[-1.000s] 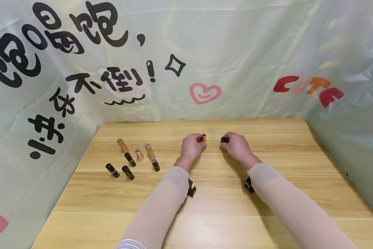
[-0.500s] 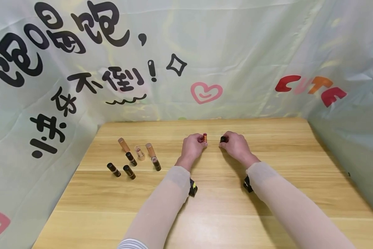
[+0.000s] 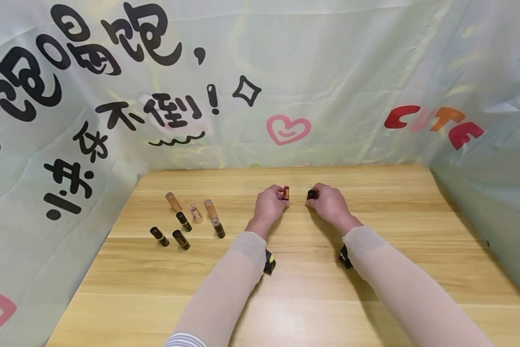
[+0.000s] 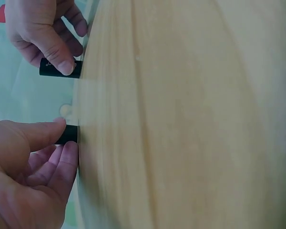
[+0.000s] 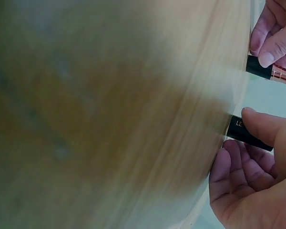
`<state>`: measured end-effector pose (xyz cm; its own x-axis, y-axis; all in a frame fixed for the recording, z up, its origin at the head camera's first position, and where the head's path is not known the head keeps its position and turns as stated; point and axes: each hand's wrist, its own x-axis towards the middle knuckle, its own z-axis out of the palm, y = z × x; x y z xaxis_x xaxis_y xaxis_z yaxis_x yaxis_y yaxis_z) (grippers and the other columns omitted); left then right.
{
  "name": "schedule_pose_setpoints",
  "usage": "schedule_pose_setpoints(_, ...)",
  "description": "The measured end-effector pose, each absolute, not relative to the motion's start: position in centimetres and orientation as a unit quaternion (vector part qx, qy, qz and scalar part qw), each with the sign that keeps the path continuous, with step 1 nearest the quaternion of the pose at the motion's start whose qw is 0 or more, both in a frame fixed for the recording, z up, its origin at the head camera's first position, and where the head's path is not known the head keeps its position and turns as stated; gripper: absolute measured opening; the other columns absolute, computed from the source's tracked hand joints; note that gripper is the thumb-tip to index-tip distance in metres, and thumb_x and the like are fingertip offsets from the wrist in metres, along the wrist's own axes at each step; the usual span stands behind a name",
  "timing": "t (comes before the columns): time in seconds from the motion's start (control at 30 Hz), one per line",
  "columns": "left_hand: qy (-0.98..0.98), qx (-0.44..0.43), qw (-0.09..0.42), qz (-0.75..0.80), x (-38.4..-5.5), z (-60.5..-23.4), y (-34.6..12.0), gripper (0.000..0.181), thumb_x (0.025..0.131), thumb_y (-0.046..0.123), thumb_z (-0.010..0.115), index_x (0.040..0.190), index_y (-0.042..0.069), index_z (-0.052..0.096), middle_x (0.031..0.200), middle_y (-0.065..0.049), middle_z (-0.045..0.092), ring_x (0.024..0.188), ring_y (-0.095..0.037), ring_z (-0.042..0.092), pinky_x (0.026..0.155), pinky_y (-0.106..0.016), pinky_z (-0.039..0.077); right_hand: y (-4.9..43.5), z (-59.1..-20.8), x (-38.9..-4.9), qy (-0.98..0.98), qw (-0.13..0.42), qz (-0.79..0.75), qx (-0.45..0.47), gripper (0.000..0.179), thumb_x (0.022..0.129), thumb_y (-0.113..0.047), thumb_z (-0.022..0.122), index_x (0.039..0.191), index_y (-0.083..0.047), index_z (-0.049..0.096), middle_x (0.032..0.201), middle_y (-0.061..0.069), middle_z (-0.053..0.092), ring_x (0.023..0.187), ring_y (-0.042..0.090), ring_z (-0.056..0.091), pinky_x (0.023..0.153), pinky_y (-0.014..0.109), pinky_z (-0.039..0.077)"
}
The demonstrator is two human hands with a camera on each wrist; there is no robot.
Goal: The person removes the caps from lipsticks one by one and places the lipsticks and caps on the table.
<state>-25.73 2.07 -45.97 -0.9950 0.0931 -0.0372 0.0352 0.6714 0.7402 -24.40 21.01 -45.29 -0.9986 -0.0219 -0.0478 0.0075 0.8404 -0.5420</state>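
My left hand (image 3: 269,206) pinches an uncapped lipstick (image 3: 286,192) by its black base between thumb and fingers. The lipstick stands upright, its copper tube (image 5: 282,75) pointing up and the base at the tabletop. A short way to the right, my right hand (image 3: 330,202) holds a black lipstick cap (image 3: 310,194) upright, thumb against its side. Pale lettering shows on the cap (image 5: 245,132) in the right wrist view. Lipstick and cap are apart, with bare wood between them. Any lipstick bullet inside the copper tube is too small to make out.
Several lipsticks stand in a loose group on the left of the wooden table (image 3: 312,299), including a black one (image 3: 180,239), a copper one (image 3: 173,202) and a clear-capped one (image 3: 196,213). A printed cloth (image 3: 338,86) hangs behind the table and at its sides.
My right hand has shifted slightly left with the cap, narrowing the gap to the lipstick. My left hand keeps its hold almost in place, and the head view has drifted a little.
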Motion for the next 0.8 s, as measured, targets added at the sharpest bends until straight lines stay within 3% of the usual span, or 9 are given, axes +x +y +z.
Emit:
schedule_pose_setpoints(0.17,0.912,0.024,0.047,0.407,-25.6,-45.7,1.9,0.046,0.094,0.013,0.081,0.137,0.008,0.063,0.112,-0.006,0.077,0.103,-0.021,0.072,0.095,-0.038,0.057,21.1,-45.3,-24.3,0.955,0.028,-0.297,0.002,0.047,0.098,-0.025,0.077,0.133,0.002,0.062,0.122,0.024,0.072,0.116,0.043,0.067,0.1,0.056,0.053)
schedule_pose_setpoints(0.4,0.915,-0.011,0.069,0.396,-25.0,-45.0,1.6,0.049,0.097,0.013,0.077,0.142,0.007,0.058,0.124,-0.009,0.074,0.111,-0.024,0.07,0.094,-0.038,0.058,21.3,-45.2,-23.8,0.935,0.044,-0.353,0.009,0.071,0.097,-0.034,0.077,0.149,0.004,0.048,0.132,0.026,0.064,0.121,0.042,0.063,0.103,0.055,0.052)
schedule_pose_setpoints(0.57,0.918,-0.008,0.079,0.388,-23.7,-44.1,0.9,0.052,0.1,0.016,0.074,0.145,0.004,0.051,0.108,-0.013,0.074,0.09,-0.024,0.068,0.082,-0.038,0.057,21.4,-44.9,-23.0,0.92,0.034,-0.39,0.019,0.085,0.099,-0.04,0.074,0.157,0.008,0.034,0.144,0.029,0.055,0.132,0.046,0.056,0.109,0.058,0.048)
schedule_pose_setpoints(0.67,0.921,0.014,0.078,0.382,-22.4,-43.3,0.3,0.049,0.1,0.018,0.073,0.142,0.003,0.052,0.106,-0.013,0.072,0.089,-0.024,0.065,0.084,-0.04,0.056,21.3,-44.8,-22.3,0.913,0.018,-0.407,0.03,0.09,0.099,-0.043,0.074,0.158,0.008,0.031,0.148,0.031,0.05,0.134,0.047,0.054,0.109,0.059,0.047)
schedule_pose_setpoints(0.8,0.926,0.055,0.037,0.371,-20.2,-42.4,-0.6,0.03,0.101,0.021,0.073,0.127,0.008,0.065,0.122,-0.01,0.067,0.107,-0.025,0.064,0.095,-0.042,0.055,20.9,-44.7,-21.2,0.901,-0.019,-0.43,0.052,0.085,0.099,-0.045,0.072,0.157,0.006,0.035,0.146,0.029,0.048,0.131,0.045,0.054,0.106,0.059,0.048)
